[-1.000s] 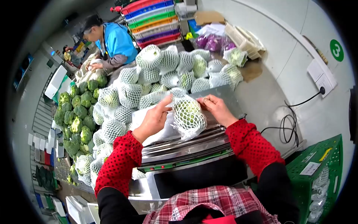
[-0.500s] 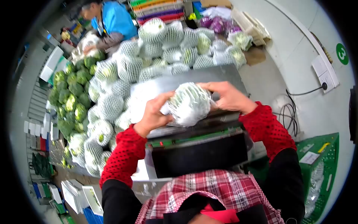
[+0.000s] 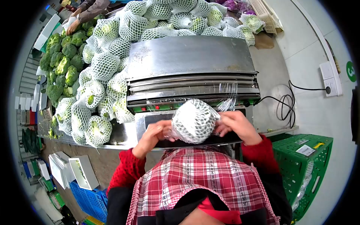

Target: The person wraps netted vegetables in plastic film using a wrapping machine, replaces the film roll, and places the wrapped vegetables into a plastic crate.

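A round vegetable head in a white foam net (image 3: pixel 195 120), its kind hidden by the net, is held over the black plate at the front of a film-wrapping machine (image 3: pixel 193 56). Clear film clings around it. My left hand (image 3: pixel 154 135) is closed on the film at its left side, fingertips partly hidden. On the right, my right hand (image 3: pixel 237 125) pinches the film gathered beside the net. Just behind it, a strip of clear film (image 3: pixel 228 93) stretches over the machine's rollers.
Many netted vegetable heads (image 3: pixel 107 65) are piled left of and behind the machine. Farther left lies broccoli (image 3: pixel 62 67), with another person's hand (image 3: pixel 73 26) over it. A green crate (image 3: pixel 300 168) stands at right, and a black cable (image 3: pixel 290 99) runs to the wall socket.
Both hands have drawn the netted vegetable head from above the machine's top toward my body, down to the front plate. My view has tilted lower, showing the rollers and stretched film.
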The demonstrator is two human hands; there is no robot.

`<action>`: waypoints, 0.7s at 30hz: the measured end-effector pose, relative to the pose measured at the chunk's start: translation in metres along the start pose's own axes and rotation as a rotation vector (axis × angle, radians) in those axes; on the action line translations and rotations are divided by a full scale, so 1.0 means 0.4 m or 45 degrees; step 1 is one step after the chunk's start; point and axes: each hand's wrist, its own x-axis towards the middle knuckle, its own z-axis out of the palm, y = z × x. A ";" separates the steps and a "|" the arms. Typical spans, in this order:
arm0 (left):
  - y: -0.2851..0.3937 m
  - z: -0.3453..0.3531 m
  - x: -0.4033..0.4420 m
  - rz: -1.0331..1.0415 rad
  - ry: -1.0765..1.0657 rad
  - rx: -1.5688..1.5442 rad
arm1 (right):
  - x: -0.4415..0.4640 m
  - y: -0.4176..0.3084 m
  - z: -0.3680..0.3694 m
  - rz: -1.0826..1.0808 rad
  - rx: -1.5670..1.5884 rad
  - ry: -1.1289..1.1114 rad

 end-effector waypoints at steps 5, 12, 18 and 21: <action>-0.156 0.023 -0.082 0.339 0.431 0.642 | -0.097 0.143 0.023 -0.540 0.070 0.124; -0.154 0.104 -0.112 0.747 1.143 0.754 | -0.013 0.147 -0.007 -0.526 -0.110 0.674; -0.315 -0.040 -0.274 -0.298 1.458 0.906 | -0.184 0.362 -0.003 0.243 0.063 0.501; -0.488 -0.090 -0.181 -0.268 1.077 1.136 | -0.064 0.501 0.099 -0.017 -0.453 0.283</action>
